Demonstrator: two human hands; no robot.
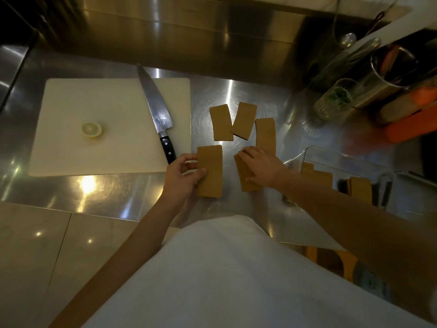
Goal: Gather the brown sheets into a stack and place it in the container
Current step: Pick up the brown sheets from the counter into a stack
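Note:
Several brown rectangular sheets lie on the steel counter. My left hand [183, 175] grips a stack of brown sheets [211, 170] by its left edge, thumb on top. My right hand [260, 165] rests flat on a second small pile of sheets [246, 183], fingers around its far end. Three loose sheets lie beyond: one at the left [221, 121], one tilted in the middle [244, 120], one at the right [265, 133] touching my fingertips. The clear container [340, 159] stands to the right and holds more brown sheets [360, 189].
A white cutting board [111, 110] sits at left with a lemon slice [91, 130] and a large knife [156, 110] on it, the handle near my left hand. At the back right stand a glass [335, 99], a metal utensil pot [387, 74] and an orange item [409, 126].

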